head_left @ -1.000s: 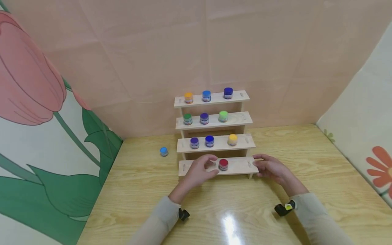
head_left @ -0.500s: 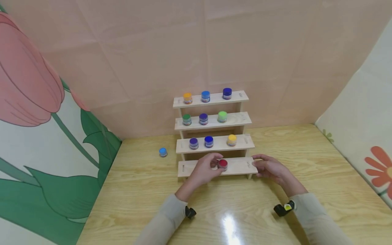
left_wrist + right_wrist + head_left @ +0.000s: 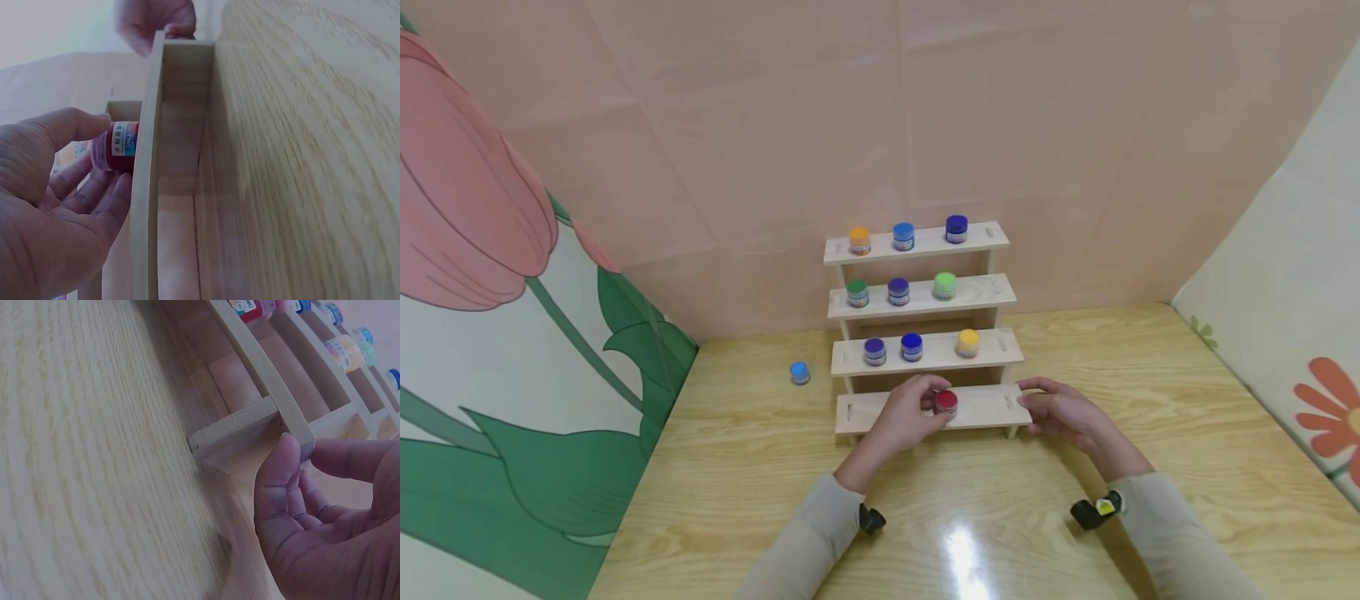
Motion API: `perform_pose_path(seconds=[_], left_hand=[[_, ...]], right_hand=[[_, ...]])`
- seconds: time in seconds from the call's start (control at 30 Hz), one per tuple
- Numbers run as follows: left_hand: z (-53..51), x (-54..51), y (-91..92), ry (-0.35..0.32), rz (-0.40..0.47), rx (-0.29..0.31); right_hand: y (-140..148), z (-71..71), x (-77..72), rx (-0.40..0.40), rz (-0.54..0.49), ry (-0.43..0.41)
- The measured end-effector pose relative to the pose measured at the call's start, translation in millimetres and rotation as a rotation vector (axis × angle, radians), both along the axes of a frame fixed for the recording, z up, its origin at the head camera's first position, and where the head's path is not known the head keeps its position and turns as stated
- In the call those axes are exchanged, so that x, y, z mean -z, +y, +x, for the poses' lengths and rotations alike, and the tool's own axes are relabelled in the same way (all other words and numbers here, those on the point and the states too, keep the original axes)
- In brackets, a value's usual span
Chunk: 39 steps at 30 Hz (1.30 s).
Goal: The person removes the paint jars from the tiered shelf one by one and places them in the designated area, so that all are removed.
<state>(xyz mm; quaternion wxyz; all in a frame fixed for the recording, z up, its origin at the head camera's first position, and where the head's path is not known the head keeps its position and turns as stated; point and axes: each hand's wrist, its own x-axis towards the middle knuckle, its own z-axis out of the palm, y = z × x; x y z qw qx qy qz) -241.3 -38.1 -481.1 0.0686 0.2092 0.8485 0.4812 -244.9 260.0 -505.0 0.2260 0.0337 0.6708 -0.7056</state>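
Red-lidded jar [image 3: 947,403] upright on the lowest shelf [image 3: 981,408], pinched in the left hand [image 3: 907,418], the nearer of the two hands.

Its axis stands vertical, left of the right hand [image 3: 1063,414], whose thumb and fingers pinch that shelf's right end. Toward the tabletop's [image 3: 737,467] back edge, a blue-lidded jar [image 3: 800,374] stands left of the stepped wooden rack [image 3: 976,292]; a pink backdrop [image 3: 760,125] rises behind, between flower-printed panels [image 3: 467,167].

Below my cloth sleeves [image 3: 1180,537] I see a glossy, wood-grained table [image 3: 722,500], and at twelve o'clock a rack [image 3: 985,406] of matt wood with rough leg edge [image 3: 232,427], smooth plastic jar [image 3: 947,402] and creased, matt cloth-like backdrop [image 3: 760,142].
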Motion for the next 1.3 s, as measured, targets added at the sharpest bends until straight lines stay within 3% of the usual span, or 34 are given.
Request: perform_pose_path(seconds=[0.4,0.73,0.97,1.3], left_hand=[[-1.2,-0.8,5.0,-0.037,-0.054,-0.040],[-2.5,2.1,7.8,0.005,-0.115,-0.057],[1.6,-3.6,4.7,0.031,-0.108,-0.040],[8.4,-14.0,-9.7,-0.006,-0.044,-0.023]], right_hand=[[-0.3,1.0,-1.4,0.006,0.014,0.001],[0.4,0.7,-1.2,0.009,0.005,-0.007],[1.5,0.5,-0.9,0.002,0.006,-0.008],[0.5,-0.1,-0.7,-0.004,-0.014,-0.005]])
